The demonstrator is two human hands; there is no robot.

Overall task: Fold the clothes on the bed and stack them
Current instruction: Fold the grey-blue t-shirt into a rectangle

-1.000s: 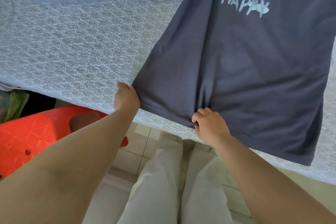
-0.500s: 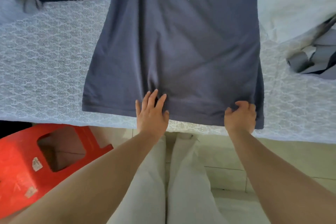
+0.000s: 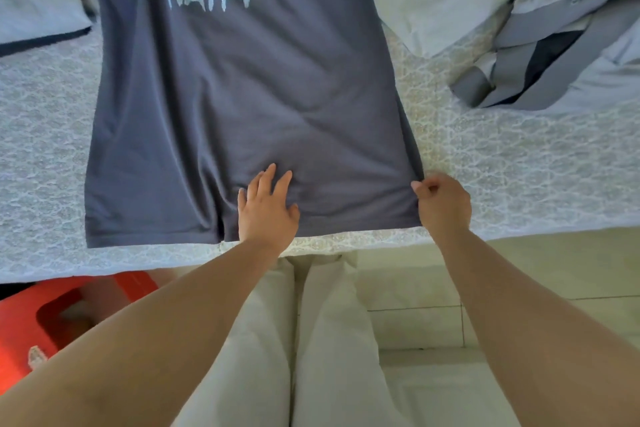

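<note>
A dark grey T-shirt [image 3: 242, 90] lies spread flat, print side up, on the bed [image 3: 519, 166], which carries a white lace-patterned cover. The printed lettering sits at 12 o'clock of the frame; the hem runs along the near bed edge, from 9 o'clock toward 3 o'clock of the hands.

Left hand [image 3: 266, 211]: the grip is fully open, fingers straight and slightly spread, palm pressed flat on the shirt at the middle of the hem. Soft creases radiate from the palm toward 12 o'clock.

Right hand [image 3: 445, 204]: the grip is closed, fingers curled and pinching the shirt's lower corner at 3 o'clock of the left hand. The fabric between the two hands is drawn taut.

A folded light grey garment [image 3: 34, 0] with a dark layer beneath it lies at 10 o'clock of the shirt, partly under the shirt's edge. A white cloth [image 3: 433, 0] lies at 1 o'clock, just beside the shirt. A loose heap of grey clothes [image 3: 554, 55] lies at 2 o'clock, apart from the shirt.

A red plastic stool [image 3: 52, 322] stands on the tiled floor [image 3: 415, 319] at 8 o'clock, below the bed edge. The person's pale trousers [image 3: 311, 357] show at 6 o'clock.
</note>
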